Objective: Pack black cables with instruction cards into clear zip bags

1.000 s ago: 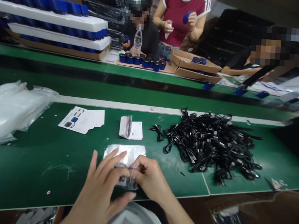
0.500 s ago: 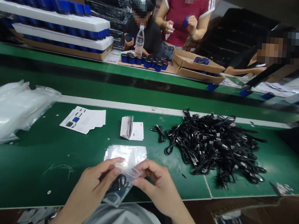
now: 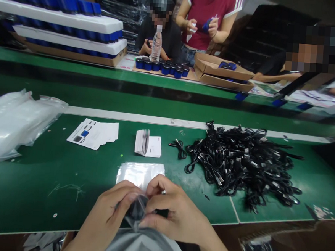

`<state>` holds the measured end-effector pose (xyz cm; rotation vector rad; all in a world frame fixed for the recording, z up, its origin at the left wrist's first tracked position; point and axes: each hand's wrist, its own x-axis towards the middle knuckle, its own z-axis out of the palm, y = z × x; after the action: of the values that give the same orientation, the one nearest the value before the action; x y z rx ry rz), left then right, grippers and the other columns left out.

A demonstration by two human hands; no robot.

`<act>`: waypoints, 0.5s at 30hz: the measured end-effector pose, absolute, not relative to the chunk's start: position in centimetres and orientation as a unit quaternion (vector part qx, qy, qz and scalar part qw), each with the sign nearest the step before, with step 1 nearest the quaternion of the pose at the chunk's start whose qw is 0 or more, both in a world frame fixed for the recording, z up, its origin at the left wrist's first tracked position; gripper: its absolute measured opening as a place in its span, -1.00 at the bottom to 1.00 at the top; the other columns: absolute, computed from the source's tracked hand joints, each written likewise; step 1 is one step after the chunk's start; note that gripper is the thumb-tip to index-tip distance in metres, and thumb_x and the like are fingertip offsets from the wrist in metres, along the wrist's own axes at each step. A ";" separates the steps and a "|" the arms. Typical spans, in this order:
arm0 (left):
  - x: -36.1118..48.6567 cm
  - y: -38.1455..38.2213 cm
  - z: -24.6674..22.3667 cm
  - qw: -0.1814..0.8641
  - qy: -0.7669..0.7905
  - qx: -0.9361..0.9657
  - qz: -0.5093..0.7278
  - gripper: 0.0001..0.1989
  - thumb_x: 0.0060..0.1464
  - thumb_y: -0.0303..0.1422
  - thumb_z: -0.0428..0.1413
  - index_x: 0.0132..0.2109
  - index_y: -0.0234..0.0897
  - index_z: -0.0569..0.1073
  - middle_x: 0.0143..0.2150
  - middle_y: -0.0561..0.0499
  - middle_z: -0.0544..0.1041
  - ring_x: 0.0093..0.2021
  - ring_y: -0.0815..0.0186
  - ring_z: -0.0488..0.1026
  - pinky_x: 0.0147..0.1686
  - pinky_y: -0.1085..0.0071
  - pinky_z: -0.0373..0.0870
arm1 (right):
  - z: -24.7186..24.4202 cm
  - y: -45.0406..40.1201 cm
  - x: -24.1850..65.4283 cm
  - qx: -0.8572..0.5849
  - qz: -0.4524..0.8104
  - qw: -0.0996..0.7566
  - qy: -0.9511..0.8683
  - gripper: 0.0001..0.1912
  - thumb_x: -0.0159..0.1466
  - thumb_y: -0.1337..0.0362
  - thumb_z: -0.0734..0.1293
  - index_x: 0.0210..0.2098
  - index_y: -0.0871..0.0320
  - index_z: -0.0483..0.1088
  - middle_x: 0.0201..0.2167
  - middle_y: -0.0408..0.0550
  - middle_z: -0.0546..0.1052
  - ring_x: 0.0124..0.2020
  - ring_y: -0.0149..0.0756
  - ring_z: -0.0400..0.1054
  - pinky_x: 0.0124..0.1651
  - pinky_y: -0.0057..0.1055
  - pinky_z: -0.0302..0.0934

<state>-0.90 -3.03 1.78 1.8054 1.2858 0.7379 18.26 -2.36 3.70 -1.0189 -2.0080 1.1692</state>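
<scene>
Near the front edge of the green table, my left hand [image 3: 112, 207] pinches one side of a small clear plastic bag [image 3: 136, 212]. A dark item shows inside it. On the bag's other side, the curled fingers of my right hand [image 3: 169, 209] grip the plastic. Just beyond my hands lies a stack of flat clear bags [image 3: 137, 172]. Folded white leaflets [image 3: 153, 146] sit behind that stack, with a single coiled black cable [image 3: 180, 149] to their right. Printed cards [image 3: 91, 133] lie fanned out further left.
A large heap of black cables [image 3: 239, 161] covers the right side. Packed plastic bags [image 3: 15, 124] lie at the far left. Across the table are trays of blue items [image 3: 68, 22], a bottle [image 3: 156, 46], open cartons [image 3: 223, 70] and several people.
My right hand has shifted in over the bag, its fingers curling further round it. The bag's lower end is drawn up and bunched. Across the table, people's hands have moved slightly.
</scene>
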 end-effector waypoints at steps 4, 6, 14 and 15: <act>-0.3 -3.5 1.0 0.293 0.568 0.682 0.354 -0.67 0.22 -0.31 -0.17 -0.44 -0.22 0.36 -0.53 0.11 0.41 -0.51 0.40 0.39 -0.49 0.55 0.30 | 3.4 -2.2 17.7 -0.440 0.458 0.335 -0.696 -0.89 0.20 0.27 0.35 -0.45 0.13 0.39 -0.39 -0.14 0.38 -0.36 -0.38 0.30 -0.29 -0.46 0.18; -0.2 -3.5 0.3 0.246 0.587 0.673 0.376 -0.72 0.21 -0.33 -0.16 -0.41 -0.22 0.36 -0.53 0.11 0.43 -0.52 0.40 0.40 -0.49 0.55 0.31 | 3.1 -2.3 17.0 -0.475 0.504 0.378 -0.615 -0.87 0.15 0.28 0.38 -0.32 0.11 0.35 -0.45 -0.19 0.39 -0.41 -0.39 0.30 -0.32 -0.47 0.18; -0.7 -2.8 0.6 0.504 0.532 0.583 0.351 -0.64 -0.04 -0.13 0.14 -0.11 -0.20 0.37 -0.30 0.03 0.55 -0.31 0.27 0.50 -0.32 0.43 0.43 | 1.5 -2.9 15.4 -0.496 0.612 0.413 -0.457 -0.77 0.16 0.18 0.33 -0.52 0.18 0.30 -0.64 -0.25 0.24 -0.60 -0.48 0.08 -0.50 -0.50 0.01; -0.6 -2.7 0.7 0.561 0.515 0.554 0.335 -0.58 -0.10 -0.14 0.20 -0.09 -0.21 0.37 -0.27 0.01 0.56 -0.27 0.25 0.51 -0.29 0.42 0.44 | 1.4 -2.8 15.4 -0.494 0.615 0.420 -0.449 -0.77 0.16 0.17 0.33 -0.51 0.19 0.30 -0.64 -0.25 0.24 -0.59 -0.47 0.09 -0.49 -0.50 0.02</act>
<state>-0.62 -2.70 0.74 1.3058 1.2128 0.7902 15.44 -2.85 1.36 -1.2378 -1.1241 1.5412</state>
